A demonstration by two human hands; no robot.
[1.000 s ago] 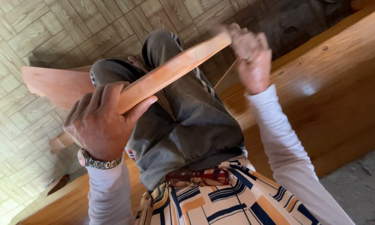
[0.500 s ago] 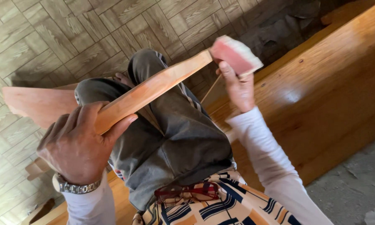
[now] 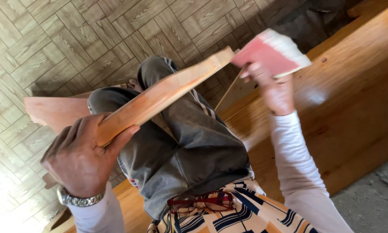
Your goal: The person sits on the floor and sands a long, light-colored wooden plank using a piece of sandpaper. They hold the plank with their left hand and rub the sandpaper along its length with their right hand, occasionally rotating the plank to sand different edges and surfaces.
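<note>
Tiled floor [image 3: 60, 39] with a wood-grain parquet pattern fills the upper left. Long varnished wooden bench [image 3: 353, 95] runs diagonally across the right side, glossy with a light glare; rough grey concrete [image 3: 375, 203] shows at the bottom right corner. Person sits on the bench, grey trousers [image 3: 189, 142] at centre, one knee raised, patterned striped shirt [image 3: 241, 215] at the bottom edge with red-framed glasses [image 3: 200, 200] hanging at the front. Flat reddish wooden board [image 3: 56, 112] lies behind the knee, left of centre, edge partly hidden by the leg. Long pale wooden strip [image 3: 159, 97] slants from lower left up to upper right, above the thigh, its top end just beside the pad in the other hand. Left hand [image 3: 84, 157] wraps around the strip's lower end, fingers curled over, thumb pressed along the side; metal watch [image 3: 79, 199] on the wrist, white sleeve below. Right hand [image 3: 276, 90] is raised at the strip's upper end, fingers closed around a red sanding pad [image 3: 271, 54] with a white edge, blurred; pad touching the strip or just off it, cannot tell.
</note>
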